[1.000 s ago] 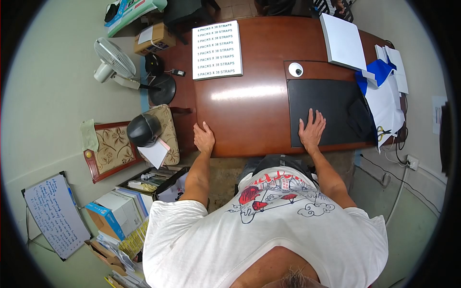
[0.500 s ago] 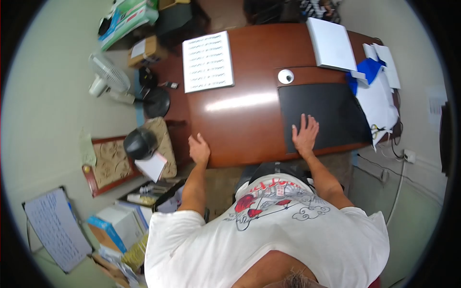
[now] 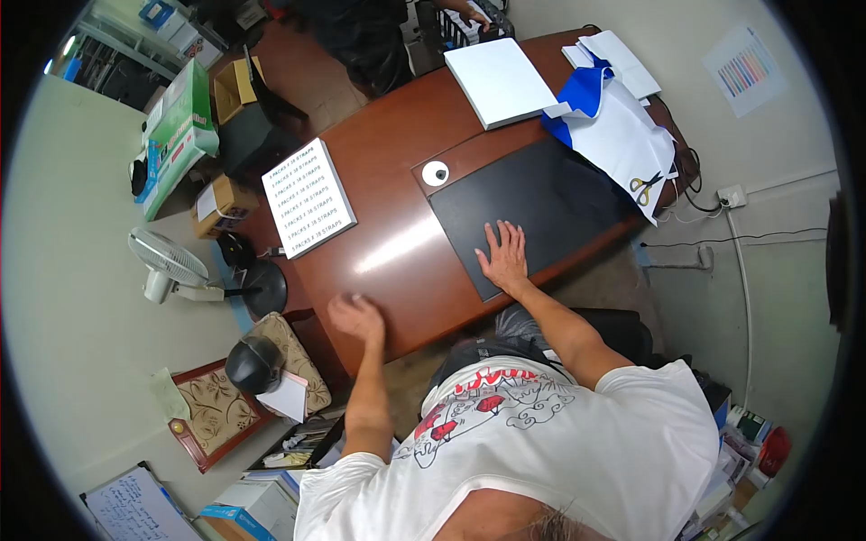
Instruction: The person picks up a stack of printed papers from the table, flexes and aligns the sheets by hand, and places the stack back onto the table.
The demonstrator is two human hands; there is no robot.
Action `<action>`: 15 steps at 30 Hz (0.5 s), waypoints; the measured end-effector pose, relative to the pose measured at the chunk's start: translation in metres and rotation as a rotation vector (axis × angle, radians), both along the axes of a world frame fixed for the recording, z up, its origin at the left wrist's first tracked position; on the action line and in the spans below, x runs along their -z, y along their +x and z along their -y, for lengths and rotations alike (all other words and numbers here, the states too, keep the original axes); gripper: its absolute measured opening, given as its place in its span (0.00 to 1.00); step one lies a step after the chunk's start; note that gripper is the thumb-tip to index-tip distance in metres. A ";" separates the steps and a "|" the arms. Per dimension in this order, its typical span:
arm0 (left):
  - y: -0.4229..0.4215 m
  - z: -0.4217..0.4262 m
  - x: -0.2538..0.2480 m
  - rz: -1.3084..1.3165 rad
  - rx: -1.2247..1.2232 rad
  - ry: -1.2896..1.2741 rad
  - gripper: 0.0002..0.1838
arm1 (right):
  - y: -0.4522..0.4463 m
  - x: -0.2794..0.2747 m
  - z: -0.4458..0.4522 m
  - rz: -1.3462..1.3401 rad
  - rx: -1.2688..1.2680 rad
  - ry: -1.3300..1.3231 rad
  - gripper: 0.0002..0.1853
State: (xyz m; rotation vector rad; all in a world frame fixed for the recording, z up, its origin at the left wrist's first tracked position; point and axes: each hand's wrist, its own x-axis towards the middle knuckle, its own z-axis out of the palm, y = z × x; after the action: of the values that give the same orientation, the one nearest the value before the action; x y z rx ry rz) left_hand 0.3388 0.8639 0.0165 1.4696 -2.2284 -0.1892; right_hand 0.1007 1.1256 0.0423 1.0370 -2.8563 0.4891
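My right hand (image 3: 505,257) lies on the black desk mat (image 3: 550,203) near its front left corner, fingers spread and holding nothing. Over the front left part of the brown wooden desk (image 3: 401,302) is my left hand (image 3: 357,317). Motion blurs its fingers, and no object shows in it. Beyond it, a stack of sheets printed with "5 PACKS X 38 STRAPS" (image 3: 309,200) rests by the desk's left edge. A small white disc with a dark centre (image 3: 436,173) sits just behind the mat.
At the desk's back is a white paper stack (image 3: 501,83). To the right lie a blue-and-white sheet (image 3: 618,122) and scissors (image 3: 645,187). Left stand a fan (image 3: 167,261) and a chair holding a black helmet (image 3: 254,364). A person in dark clothes (image 3: 370,41) stands behind the desk.
The view has turned, so the desk appears tilted. My left hand has moved from the front edge further over the desktop. My right hand stays on the mat. A person now shows at the back.
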 end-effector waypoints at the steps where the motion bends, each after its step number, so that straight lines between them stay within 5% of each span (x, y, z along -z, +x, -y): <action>1: -0.032 -0.013 0.003 -0.056 0.145 0.009 0.28 | -0.006 -0.001 0.001 -0.003 0.001 -0.014 0.34; 5: -0.184 -0.072 -0.032 -0.085 0.528 0.131 0.29 | -0.042 -0.007 -0.008 0.169 -0.070 -0.068 0.33; 15: -0.260 -0.082 -0.010 0.233 0.305 0.124 0.28 | -0.216 0.001 -0.053 0.083 -0.159 0.004 0.32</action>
State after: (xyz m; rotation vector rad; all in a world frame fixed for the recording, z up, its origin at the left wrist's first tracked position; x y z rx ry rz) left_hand 0.0787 0.9462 0.0265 1.2579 -2.6699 -0.2690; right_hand -0.1155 1.1789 0.0416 1.2807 -2.8603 0.5495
